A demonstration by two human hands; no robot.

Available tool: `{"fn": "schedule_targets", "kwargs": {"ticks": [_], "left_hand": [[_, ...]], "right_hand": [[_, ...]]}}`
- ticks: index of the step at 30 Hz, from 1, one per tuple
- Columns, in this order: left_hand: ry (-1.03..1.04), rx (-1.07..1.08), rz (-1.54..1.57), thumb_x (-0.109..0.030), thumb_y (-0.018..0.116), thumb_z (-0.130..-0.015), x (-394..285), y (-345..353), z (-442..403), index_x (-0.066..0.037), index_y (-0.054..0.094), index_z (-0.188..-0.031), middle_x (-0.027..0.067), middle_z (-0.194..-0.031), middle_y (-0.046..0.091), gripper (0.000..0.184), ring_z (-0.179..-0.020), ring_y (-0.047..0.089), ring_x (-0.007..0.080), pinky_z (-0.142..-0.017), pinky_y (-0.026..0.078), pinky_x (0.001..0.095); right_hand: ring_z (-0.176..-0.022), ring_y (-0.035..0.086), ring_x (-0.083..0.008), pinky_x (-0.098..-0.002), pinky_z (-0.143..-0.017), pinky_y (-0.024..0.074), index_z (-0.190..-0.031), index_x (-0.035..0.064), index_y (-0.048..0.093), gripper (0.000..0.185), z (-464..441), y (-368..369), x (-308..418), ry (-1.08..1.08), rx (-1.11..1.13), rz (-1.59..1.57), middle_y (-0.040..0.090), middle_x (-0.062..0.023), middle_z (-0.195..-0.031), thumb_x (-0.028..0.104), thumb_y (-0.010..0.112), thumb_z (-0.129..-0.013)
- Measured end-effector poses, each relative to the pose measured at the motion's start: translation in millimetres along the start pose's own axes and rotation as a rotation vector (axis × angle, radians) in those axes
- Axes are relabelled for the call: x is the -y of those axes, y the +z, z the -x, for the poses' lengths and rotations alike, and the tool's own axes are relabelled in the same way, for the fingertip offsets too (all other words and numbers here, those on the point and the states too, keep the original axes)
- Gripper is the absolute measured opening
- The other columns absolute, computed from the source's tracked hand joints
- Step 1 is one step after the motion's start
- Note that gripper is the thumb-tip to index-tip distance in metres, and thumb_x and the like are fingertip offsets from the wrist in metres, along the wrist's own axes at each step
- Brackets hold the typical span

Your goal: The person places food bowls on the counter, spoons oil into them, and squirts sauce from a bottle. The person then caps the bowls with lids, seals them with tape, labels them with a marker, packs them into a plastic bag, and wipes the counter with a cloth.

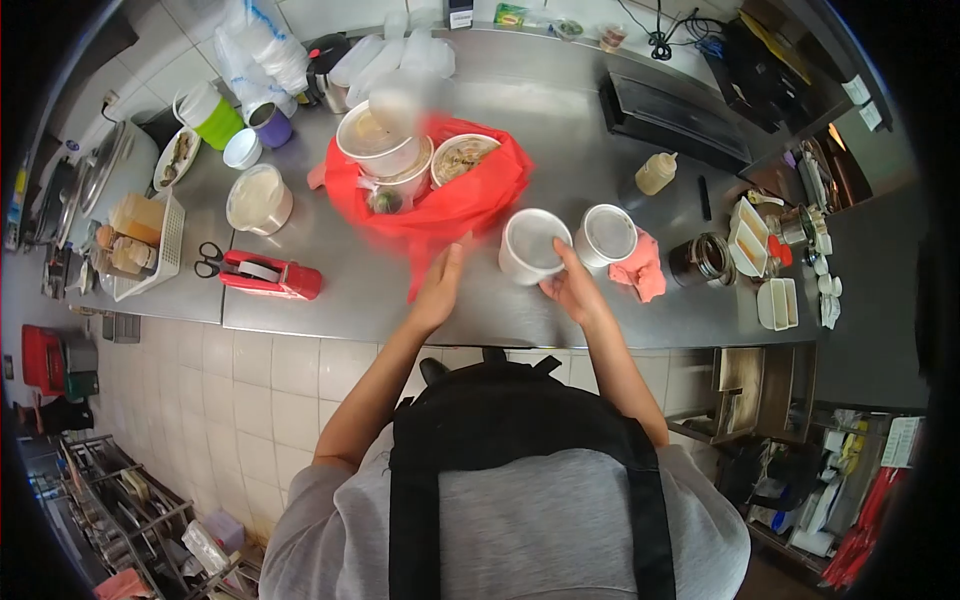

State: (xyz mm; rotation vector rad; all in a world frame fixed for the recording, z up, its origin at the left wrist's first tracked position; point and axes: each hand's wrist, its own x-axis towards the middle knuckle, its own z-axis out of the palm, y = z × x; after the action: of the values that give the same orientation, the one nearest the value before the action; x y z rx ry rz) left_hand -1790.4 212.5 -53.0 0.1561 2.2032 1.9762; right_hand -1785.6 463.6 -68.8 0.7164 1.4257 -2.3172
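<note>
My right hand (pixel 578 288) grips a white lidded tub (pixel 531 246), its thumb on the rim. A second white lidded tub (pixel 607 235) stands just to the right on the steel counter. My left hand (pixel 440 288) is open, fingers stretched out, beside the front of a red plastic bag (pixel 505 190); whether it touches the bag I cannot tell. Inside the spread bag are several round food containers, one of them a bowl (pixel 465 160) with a clear top. A larger white bowl (pixel 377 140) sits on top at the left, partly blurred.
A red tape dispenser (pixel 275 276) and black-handled scissors (pixel 208 260) lie to the left, near a white tub (pixel 259 199). Right of the tubs are a pink cloth (pixel 640 268), a sauce bottle (pixel 656 174) and a dark jar (pixel 702 260). The counter's front edge is close to my body.
</note>
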Motion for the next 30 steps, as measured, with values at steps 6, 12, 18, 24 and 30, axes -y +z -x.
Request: {"fn": "schedule_targets", "kwargs": {"ticks": [6,12,18,24,30], "left_hand": [[-0.08,0.089,-0.031,-0.048,0.025,-0.103,-8.4,-0.8,20.4,0.007,0.053,-0.129,0.0216,-0.13,0.056,0.067,-0.127,0.049,0.0291,-0.11,0.031,0.0357],[-0.118,-0.036,-0.042,-0.047,0.03,-0.103,21.3,-21.6,34.0,0.005,0.061,-0.119,0.0169,-0.117,0.065,0.063,-0.11,0.058,0.0252,-0.098,0.041,0.0344],[-0.169,-0.174,-0.087,-0.045,0.035,-0.103,30.9,-54.3,56.6,0.003,0.065,-0.114,0.0138,-0.105,0.069,0.058,-0.098,0.063,0.022,-0.088,0.046,0.0336],[-0.158,-0.247,-0.002,-0.041,0.037,-0.103,41.7,-64.7,79.8,0.003,0.064,-0.113,0.0135,-0.104,0.069,0.053,-0.098,0.064,0.0217,-0.087,0.047,0.0337],[-0.186,-0.331,0.006,-0.04,0.035,-0.104,52.0,-77.8,100.7,0.002,0.063,-0.113,0.012,-0.107,0.069,0.052,-0.1,0.063,0.0198,-0.088,0.047,0.033]], "right_hand": [[-0.101,0.053,-0.016,-0.0372,-0.095,0.0446,-0.123,0.0008,0.049,0.07,-56.8,7.8,-6.4,-0.161,-0.191,-0.088,0.054,-0.0069,-0.112,0.057,0.065,-0.085],[-0.129,0.041,-0.0302,-0.0492,-0.101,0.0384,-0.139,-0.0021,0.043,0.081,6.4,0.3,58.3,-0.422,-0.107,0.95,0.04,-0.0229,-0.143,0.052,0.067,-0.083],[-0.129,0.036,-0.0443,-0.0581,-0.105,0.0276,-0.138,0.015,0.049,0.069,-27.3,-47.3,56.3,-1.016,-0.585,1.689,0.041,-0.0278,-0.139,0.048,0.067,-0.08],[-0.131,0.034,-0.0436,-0.0573,-0.106,0.0268,-0.138,0.0201,0.05,0.07,22.7,2.9,-8.0,-1.005,-0.243,1.803,0.038,-0.0238,-0.141,0.043,0.07,-0.075],[-0.137,0.029,-0.0406,-0.0589,-0.109,0.0221,-0.129,0.0185,0.053,0.067,20.8,102.7,-58.6,-1.163,0.381,1.571,0.033,-0.0205,-0.147,0.04,0.075,-0.07]]}}
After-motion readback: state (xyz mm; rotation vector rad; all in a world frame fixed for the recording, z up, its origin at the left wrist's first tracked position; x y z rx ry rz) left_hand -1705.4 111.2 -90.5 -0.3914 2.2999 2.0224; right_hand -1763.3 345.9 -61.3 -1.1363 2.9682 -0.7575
